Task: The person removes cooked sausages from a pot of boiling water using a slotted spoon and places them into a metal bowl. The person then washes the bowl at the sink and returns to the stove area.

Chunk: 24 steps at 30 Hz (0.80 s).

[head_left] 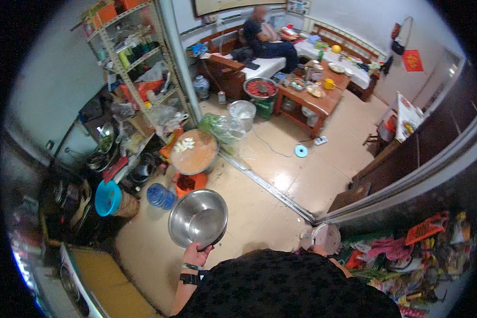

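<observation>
My left hand [196,254] grips the near rim of an empty stainless steel basin [198,218], which is tilted with its inside facing up. A dark wristband and a bracelet are on that wrist. My right hand [318,250] is low at the right, largely hidden behind my black shirt; it is beside a round pale lidded container or stool [326,238], and whether it holds anything is not clear. Just beyond the basin stand a blue plastic water bottle [161,196] and a round board [194,157] with white pieces on it.
A turquoise bin [108,198] and a metal shelf rack [137,85] stand at the left. A metal door track [266,183] crosses the tiled floor. Beyond are a wooden table [334,87], a power cord and a seated person [266,39]. Mixed goods [405,254] lie at lower right.
</observation>
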### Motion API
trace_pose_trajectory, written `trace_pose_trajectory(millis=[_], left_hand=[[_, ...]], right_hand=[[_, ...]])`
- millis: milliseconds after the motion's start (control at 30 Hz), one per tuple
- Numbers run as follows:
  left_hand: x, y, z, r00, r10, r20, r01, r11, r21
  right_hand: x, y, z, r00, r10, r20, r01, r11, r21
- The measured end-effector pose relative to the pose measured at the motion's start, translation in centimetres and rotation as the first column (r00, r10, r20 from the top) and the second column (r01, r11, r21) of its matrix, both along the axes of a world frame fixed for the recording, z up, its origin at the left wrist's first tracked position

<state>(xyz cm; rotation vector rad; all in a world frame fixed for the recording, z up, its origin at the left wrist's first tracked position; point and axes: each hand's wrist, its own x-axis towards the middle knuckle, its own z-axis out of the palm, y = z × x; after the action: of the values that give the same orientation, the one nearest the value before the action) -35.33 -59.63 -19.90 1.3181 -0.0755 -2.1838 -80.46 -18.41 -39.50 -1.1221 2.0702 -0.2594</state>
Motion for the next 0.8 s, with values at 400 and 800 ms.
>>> trace_pose_trajectory(millis=[400, 800], left_hand=[[15.1, 13.5, 3.9, 0.525, -0.228, 0.82, 0.664, 0.712, -0.228], [19.9, 12.7, 3.6, 0.941, 0.335, 0.052, -0.314, 0.919, -0.239]], right_hand=[[-1.5, -12.9, 2.4, 0.953, 0.301, -0.019, -0.267, 0.871, 0.412], [5.7, -34.2, 4.5, 0.74, 0.669, 0.077, -0.673, 0.733, 0.098]])
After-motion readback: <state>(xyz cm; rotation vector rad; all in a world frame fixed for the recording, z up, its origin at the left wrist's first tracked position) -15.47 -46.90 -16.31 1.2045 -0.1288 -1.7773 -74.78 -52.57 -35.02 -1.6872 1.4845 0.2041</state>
